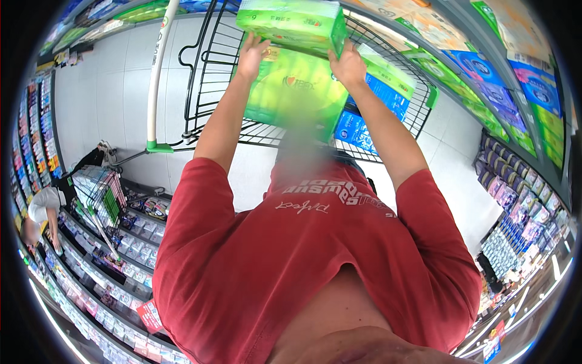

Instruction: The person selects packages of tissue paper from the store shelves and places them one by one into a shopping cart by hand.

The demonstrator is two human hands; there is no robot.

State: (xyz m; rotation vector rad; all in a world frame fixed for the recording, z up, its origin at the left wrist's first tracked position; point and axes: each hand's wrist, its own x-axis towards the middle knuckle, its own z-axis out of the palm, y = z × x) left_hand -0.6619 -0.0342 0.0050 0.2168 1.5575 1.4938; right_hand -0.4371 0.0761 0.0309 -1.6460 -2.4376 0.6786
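Note:
Before me, both hands grip a green plastic-wrapped tissue multipack (pixel 291 22) at its near corners: my left hand (pixel 254 57) at the left, my right hand (pixel 349 63) at the right. The multipack is over a black wire shopping cart (pixel 213 77). Just below it in view, a larger green tissue package (pixel 295 86) lies in the cart. Beside that, to the right, are another green-and-white pack (pixel 391 75) and blue packages (pixel 357 129). The fingers' far ends are partly hidden against the multipack.
The cart's white handle bar (pixel 159 68) runs along the left. Shelves of packaged goods (pixel 495 73) curve along the right. At the far left, a person (pixel 45 204) reaches to a shelf beside another cart (pixel 97 191). Pale floor tiles (pixel 104 100) surround my cart.

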